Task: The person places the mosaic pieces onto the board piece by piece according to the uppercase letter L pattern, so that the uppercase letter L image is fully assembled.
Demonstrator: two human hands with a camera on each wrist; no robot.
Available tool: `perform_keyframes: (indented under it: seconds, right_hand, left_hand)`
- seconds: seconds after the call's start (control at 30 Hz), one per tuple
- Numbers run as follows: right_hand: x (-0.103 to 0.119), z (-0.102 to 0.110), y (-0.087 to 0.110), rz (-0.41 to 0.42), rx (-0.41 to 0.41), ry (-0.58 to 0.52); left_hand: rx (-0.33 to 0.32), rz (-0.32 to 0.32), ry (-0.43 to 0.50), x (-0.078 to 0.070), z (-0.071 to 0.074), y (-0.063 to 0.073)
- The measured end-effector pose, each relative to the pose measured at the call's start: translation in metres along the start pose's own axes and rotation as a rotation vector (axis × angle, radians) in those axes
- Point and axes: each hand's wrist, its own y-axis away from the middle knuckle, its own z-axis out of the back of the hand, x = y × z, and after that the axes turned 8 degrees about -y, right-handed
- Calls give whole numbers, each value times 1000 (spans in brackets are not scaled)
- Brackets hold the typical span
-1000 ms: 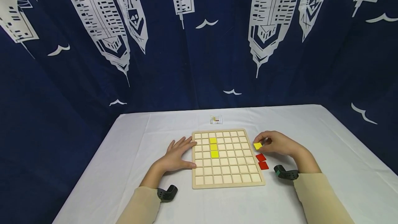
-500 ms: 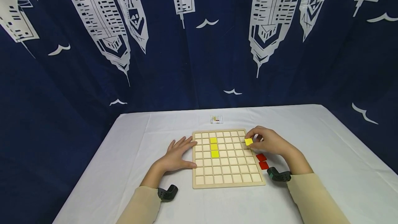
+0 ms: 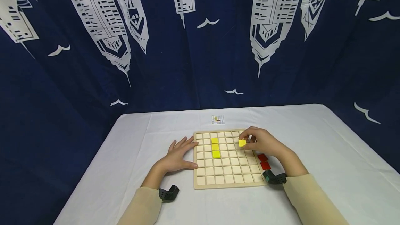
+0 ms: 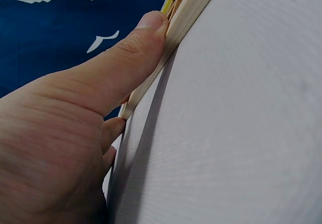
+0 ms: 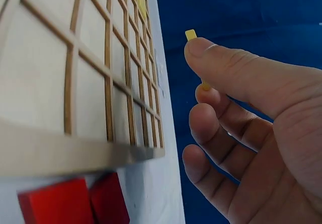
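Note:
A wooden grid board [image 3: 229, 185] lies on the table, with three yellow square tiles [image 3: 215, 147] set in one column of its cells. My right hand [image 3: 261, 142] pinches another yellow tile [image 3: 242, 143] between thumb and fingers, held above the board's right part. In the right wrist view that tile [image 5: 190, 34] shows edge-on, apart from the grid. My left hand [image 3: 176, 157] rests against the board's left edge with fingers spread and straight; the left wrist view has its thumb [image 4: 146, 38] touching the wooden rim [image 4: 188, 25].
Two red square tiles [image 3: 265, 165] lie on the white cloth just right of the board. Behind the board sits a small printed grid card [image 3: 217, 119]. A dark blue curtain [image 3: 187, 61] hangs beyond the table's far edge.
My right hand has carried the yellow tile left, from beside the board's right edge to over the board. The left hand has stayed in place.

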Motion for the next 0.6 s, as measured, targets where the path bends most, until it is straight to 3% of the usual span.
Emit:
perform_keyframes:
  seconds: [0.6]
  right_hand:
    - [18,-31,-7,129,58,-2]
  left_hand:
    - [10,4,-4,-2,1,0]
